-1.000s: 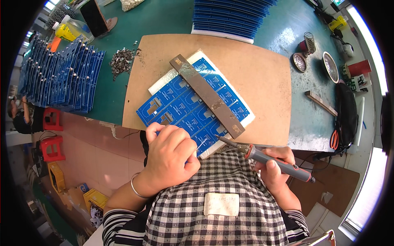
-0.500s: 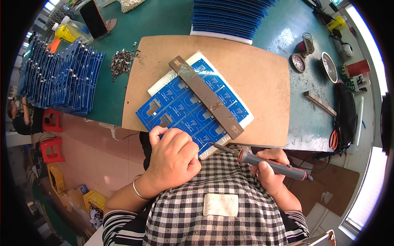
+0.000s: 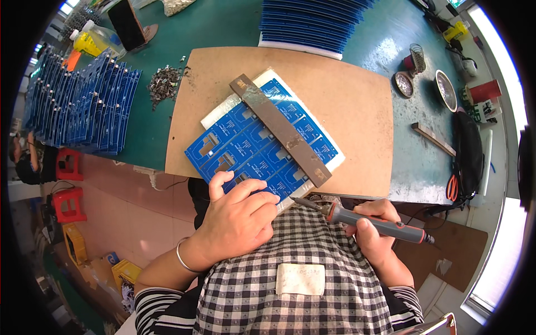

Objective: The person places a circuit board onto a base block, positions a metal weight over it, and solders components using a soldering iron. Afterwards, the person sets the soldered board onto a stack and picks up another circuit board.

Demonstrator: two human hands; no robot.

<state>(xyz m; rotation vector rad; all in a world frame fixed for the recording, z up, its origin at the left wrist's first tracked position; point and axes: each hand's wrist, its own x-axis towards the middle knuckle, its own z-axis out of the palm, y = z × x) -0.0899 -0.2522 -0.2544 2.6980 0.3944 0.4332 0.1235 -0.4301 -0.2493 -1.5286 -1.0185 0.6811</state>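
A blue circuit board panel (image 3: 240,149) lies slanted on a white pad (image 3: 219,111). A dark flat metal bar (image 3: 282,134) rests diagonally across it. My left hand (image 3: 234,220) is at the panel's near edge, its fingers parted and partly bent, the fingertips over the board; nothing shows in its grasp. My right hand (image 3: 375,237) holds a grey soldering iron (image 3: 410,231) by its handle. The iron's tip points left at the near right corner of the panel, close to my left fingertips; whether it touches the board I cannot tell.
Beneath the pad is a brown board (image 3: 357,111) on the green table. Upright circuit boards (image 3: 84,106) and a pile of small metal parts (image 3: 164,86) sit at left. More boards (image 3: 310,25) stand at the back. An iron stand (image 3: 415,60) and a metal bowl (image 3: 446,90) are at right.
My left fingers have uncurled and spread over the panel's near edge. The soldering iron has shifted slightly right, its tip drawn back a little from the board.
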